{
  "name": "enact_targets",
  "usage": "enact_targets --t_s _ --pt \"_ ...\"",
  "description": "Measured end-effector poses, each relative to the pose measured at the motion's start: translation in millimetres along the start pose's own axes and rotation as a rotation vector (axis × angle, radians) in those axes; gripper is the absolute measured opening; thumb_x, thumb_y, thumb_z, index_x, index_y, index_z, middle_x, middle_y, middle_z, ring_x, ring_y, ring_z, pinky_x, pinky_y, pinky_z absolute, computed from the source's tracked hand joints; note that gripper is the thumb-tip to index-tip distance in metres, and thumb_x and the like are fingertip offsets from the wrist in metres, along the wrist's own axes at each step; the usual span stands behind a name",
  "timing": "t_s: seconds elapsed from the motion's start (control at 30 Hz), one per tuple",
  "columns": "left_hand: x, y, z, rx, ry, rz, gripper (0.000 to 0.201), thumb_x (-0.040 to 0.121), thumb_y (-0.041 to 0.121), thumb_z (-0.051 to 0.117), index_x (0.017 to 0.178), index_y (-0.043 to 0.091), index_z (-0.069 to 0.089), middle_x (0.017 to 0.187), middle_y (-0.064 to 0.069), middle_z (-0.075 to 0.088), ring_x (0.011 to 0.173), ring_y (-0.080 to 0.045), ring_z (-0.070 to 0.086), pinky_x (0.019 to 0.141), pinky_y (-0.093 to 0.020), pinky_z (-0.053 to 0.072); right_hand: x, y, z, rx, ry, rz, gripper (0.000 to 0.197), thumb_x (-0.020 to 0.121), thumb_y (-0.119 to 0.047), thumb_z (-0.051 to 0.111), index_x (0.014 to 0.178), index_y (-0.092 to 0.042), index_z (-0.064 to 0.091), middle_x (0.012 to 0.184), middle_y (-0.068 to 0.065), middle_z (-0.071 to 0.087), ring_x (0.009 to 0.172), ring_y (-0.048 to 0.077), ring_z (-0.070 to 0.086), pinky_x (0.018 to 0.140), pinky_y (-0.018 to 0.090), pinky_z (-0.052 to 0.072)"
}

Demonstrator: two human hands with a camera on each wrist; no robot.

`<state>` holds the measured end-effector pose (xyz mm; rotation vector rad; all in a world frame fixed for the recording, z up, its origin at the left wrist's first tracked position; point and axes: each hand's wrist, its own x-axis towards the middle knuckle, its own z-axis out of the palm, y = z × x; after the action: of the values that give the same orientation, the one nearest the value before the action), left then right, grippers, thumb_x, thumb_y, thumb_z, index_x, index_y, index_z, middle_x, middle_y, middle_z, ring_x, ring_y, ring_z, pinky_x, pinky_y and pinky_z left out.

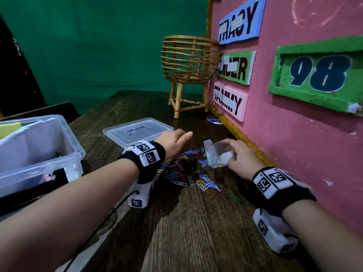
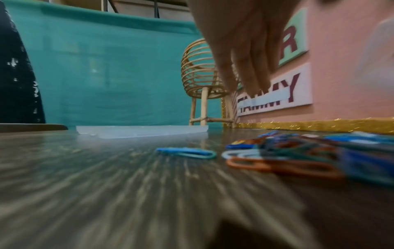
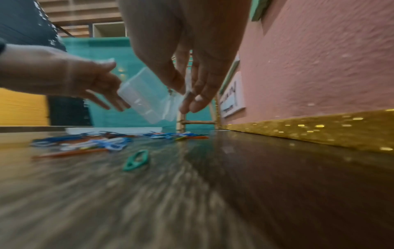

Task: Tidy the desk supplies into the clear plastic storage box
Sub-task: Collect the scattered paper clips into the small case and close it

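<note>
From above, the right hand (image 1: 236, 154) pinches a small clear plastic hinged case (image 1: 218, 154), tipped over the scattered coloured paper clips (image 1: 188, 171) on the dark wooden desk (image 1: 196, 232), apparently to refill it. The left hand (image 1: 173, 141) hovers, fingers spread. The large clear plastic storage box (image 1: 39, 146) waits near left, its clear lid (image 1: 137, 130) off (handily).

Left wrist view: straight fingers (image 2: 245, 67) hold nothing.

Right wrist view: thumb and fingers (image 3: 192, 94) grip the case's edge.
</note>
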<state>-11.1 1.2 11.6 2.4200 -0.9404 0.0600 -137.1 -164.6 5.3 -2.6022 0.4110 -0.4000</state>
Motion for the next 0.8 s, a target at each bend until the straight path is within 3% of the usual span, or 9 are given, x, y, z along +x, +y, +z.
enact_targets --t_s 0.13,0.27,0.33,0.4,0.47,0.57,0.63,0.73,0.8 --pt "-25 19 1 -0.170 -0.085 0.064 0.056 0.091 0.052 0.044 0.134 0.016 0.045 0.120 -0.005 0.062 0.095 -0.017 0.060 0.080 -0.023 0.045 -6 -10 5 0.029 -0.045 -0.149 0.055 0.085 0.002 0.050 0.133 -0.024 0.045 0.106 -0.007 0.043 0.093 0.007 0.045 0.083 0.018 0.036" --pt "-34 26 9 -0.133 -0.075 0.055 0.048 0.087 0.019 0.062 0.131 0.015 0.044 0.115 -0.009 0.064 0.094 -0.020 0.064 0.072 -0.018 0.049 -12 -18 5 0.092 -0.100 -0.185 0.058 0.088 0.001 0.050 0.136 -0.031 0.040 0.123 -0.007 0.047 0.105 0.003 0.046 0.097 0.022 0.039" --pt "-36 25 6 -0.206 -0.042 -0.004 0.036 0.087 0.015 0.061 0.122 0.016 0.049 0.108 -0.009 0.065 0.085 -0.019 0.065 0.069 -0.024 0.055 -17 -20 4 0.121 -0.136 -0.191 0.061 0.087 0.001 0.049 0.134 -0.038 0.039 0.121 -0.010 0.047 0.108 0.005 0.048 0.099 0.028 0.043" --pt "-40 25 3 -0.227 -0.029 0.007 0.029 0.090 0.019 0.056 0.119 0.019 0.051 0.099 -0.003 0.064 0.078 -0.015 0.062 0.061 -0.020 0.053 -20 -21 5 0.120 -0.105 -0.218 0.061 0.085 0.005 0.049 0.131 -0.036 0.043 0.118 -0.009 0.048 0.107 0.006 0.049 0.098 0.027 0.044" --pt "-45 26 1 -0.260 0.024 0.056 0.024 0.096 0.026 0.045 0.118 0.022 0.053 0.094 0.000 0.060 0.079 -0.017 0.061 0.058 -0.018 0.044 -21 -21 5 0.127 -0.033 -0.251 0.061 0.082 0.011 0.046 0.128 -0.029 0.050 0.116 -0.003 0.051 0.105 0.007 0.049 0.094 0.019 0.041" --pt "-52 31 -1 -0.332 0.084 0.041 0.034 0.099 0.042 0.034 0.114 0.020 0.055 0.096 -0.003 0.063 0.085 -0.021 0.060 0.066 -0.023 0.042 -22 -23 4 0.126 -0.002 -0.292 0.056 0.082 0.014 0.045 0.124 -0.021 0.055 0.114 -0.005 0.052 0.103 0.003 0.048 0.085 0.005 0.039" --pt "-55 34 -1 -0.357 0.066 -0.032 0.041 0.096 0.049 0.035 0.113 0.016 0.053 0.104 -0.007 0.065 0.087 -0.019 0.060 0.068 -0.025 0.045 -25 -26 5 0.147 0.003 -0.313 0.052 0.083 0.013 0.047 0.122 -0.020 0.057 0.112 -0.005 0.054 0.098 0.003 0.052 0.085 0.010 0.045" --pt "-61 41 0 -0.454 0.002 -0.097 0.034 0.094 0.047 0.044 0.108 0.017 0.049 0.096 -0.003 0.064 0.071 -0.017 0.065 0.053 -0.022 0.053 -31 -28 4 0.160 -0.001 -0.326 0.050 0.082 0.010 0.050 0.121 -0.020 0.059 0.110 -0.002 0.057 0.096 0.014 0.058 0.089 0.027 0.050" --pt "-66 43 1 -0.599 -0.025 -0.121 0.022 0.092 0.037 0.052 0.104 0.018 0.049 0.092 -0.002 0.060 0.070 -0.021 0.066 0.055 -0.028 0.057 -36 -28 2 0.165 -0.023 -0.330 0.049 0.081 0.010 0.051 0.117 -0.022 0.061 0.109 -0.004 0.056 0.097 0.013 0.056 0.087 0.024 0.048"
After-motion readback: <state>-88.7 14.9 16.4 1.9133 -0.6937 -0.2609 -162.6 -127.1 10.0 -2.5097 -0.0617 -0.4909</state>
